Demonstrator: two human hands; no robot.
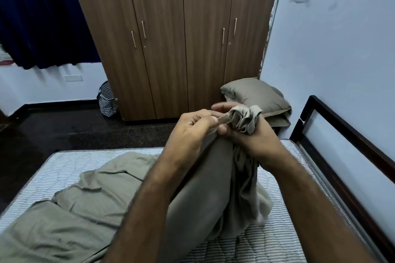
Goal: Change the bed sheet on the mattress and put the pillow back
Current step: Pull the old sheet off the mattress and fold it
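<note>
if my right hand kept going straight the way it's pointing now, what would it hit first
Probably the pillow, just beyond the right hand and the bunched sheet it grips. The wardrobe stands behind. Depth is hard to judge from this single view.

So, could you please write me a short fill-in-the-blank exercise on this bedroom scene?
1. Both hands grip the olive ____, left hand and right hand.
2. The mattress has a ____ pattern.
3. The pillow lies beside the wooden ____.

Missing words: sheet; striped; wardrobe
</note>
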